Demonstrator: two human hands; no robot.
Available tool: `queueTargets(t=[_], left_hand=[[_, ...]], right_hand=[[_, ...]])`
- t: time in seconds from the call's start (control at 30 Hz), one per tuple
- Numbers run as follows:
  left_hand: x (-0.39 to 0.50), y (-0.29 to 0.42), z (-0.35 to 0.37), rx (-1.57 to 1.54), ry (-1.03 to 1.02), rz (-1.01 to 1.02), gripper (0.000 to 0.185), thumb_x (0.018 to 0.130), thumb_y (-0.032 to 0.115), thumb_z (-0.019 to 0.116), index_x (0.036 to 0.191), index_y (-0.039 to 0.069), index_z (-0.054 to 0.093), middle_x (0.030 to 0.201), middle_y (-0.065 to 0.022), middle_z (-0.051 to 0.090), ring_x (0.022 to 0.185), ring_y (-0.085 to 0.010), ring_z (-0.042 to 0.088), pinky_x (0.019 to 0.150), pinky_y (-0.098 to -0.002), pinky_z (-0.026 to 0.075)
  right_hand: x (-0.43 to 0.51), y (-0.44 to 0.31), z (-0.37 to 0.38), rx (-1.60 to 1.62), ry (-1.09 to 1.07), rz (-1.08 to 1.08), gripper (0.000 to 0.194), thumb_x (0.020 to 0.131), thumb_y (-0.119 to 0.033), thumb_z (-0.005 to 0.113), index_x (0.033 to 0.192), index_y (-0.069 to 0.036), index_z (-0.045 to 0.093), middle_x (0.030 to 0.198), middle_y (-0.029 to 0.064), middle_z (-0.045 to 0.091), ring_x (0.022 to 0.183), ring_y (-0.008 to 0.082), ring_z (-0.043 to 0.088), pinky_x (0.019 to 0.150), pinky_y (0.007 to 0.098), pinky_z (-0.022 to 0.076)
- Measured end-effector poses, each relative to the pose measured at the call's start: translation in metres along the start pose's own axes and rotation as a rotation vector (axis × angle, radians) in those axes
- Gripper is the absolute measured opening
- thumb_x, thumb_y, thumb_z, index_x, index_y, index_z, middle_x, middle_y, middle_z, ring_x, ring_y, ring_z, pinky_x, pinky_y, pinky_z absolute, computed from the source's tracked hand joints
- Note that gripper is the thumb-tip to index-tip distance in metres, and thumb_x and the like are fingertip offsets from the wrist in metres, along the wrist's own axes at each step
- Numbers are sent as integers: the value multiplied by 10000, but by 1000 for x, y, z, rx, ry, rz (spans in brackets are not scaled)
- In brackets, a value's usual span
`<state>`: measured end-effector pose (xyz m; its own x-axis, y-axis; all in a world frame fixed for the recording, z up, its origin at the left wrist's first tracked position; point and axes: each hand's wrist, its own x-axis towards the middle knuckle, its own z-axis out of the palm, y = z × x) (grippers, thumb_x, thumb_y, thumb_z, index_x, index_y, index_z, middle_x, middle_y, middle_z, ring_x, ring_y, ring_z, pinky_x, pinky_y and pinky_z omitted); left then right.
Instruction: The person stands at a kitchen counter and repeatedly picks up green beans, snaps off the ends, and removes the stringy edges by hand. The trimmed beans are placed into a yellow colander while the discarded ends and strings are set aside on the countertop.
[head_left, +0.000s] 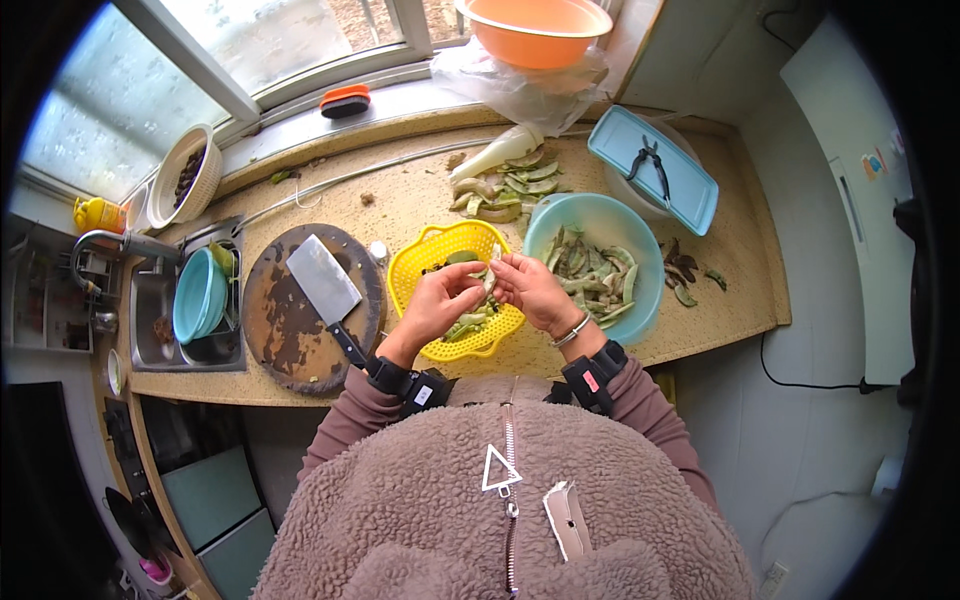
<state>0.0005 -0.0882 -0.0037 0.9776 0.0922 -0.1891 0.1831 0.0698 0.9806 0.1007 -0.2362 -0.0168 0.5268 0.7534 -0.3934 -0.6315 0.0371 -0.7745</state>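
Note:
Above the yellow plastic colander (409, 262), my left hand (442, 300) and my right hand (532, 292) meet around one pale green bean pod (490, 279). The fingertips of both hands pinch it. Shelled beans and pod pieces (469, 322) lie in the colander below. Just right of it stands a light blue plastic basin (649, 277) with many flat bean pods (592, 277) inside. My right wrist, with a metal bracelet, is by the basin's near left rim. Behind the colander and basin, empty-looking pods (510, 187) are heaped on the counter.
A cleaver (324, 281) lies on a round wooden chopping board (262, 330) at left, its handle near my left wrist. Beyond is a sink (150, 360) with blue basins (200, 296). Pliers (651, 169) rest on a blue lid (694, 195). An orange basin (532, 37) stands at the back.

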Motion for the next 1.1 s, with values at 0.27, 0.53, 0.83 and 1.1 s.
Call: queueTargets(t=[0.27,0.53,0.83,1.1], left_hand=[[3,0,-3,-121,28,-46,313,863,113,574,1153,5,526,915,-38,619,786,-80,580,678,-205,478],[5,3,-21,-426,103,-138,325,902,138,517,1199,10,479,978,-94,612,817,-152,615,697,-255,514],[8,3,-21,-427,158,-135,320,887,124,534,1182,7,492,971,-70,617,828,-133,602,689,-235,491],[12,-6,-15,-119,123,-26,294,825,134,626,1092,15,595,940,-8,631,796,-48,560,660,-187,451]], right_hand=[[4,-7,-5,51,-119,-7,346,939,-322,441,1017,0,542,832,64,617,678,96,580,607,191,476],[33,-56,-16,255,-119,-43,606,960,-380,312,1325,88,192,1235,237,453,1055,294,543,874,334,476],[78,-62,-27,-280,204,-152,629,924,-433,412,1347,12,278,1413,151,232,1211,232,367,914,322,392],[38,-22,8,-321,-112,9,209,876,-256,579,948,-60,566,755,-24,559,558,26,480,458,134,365]])
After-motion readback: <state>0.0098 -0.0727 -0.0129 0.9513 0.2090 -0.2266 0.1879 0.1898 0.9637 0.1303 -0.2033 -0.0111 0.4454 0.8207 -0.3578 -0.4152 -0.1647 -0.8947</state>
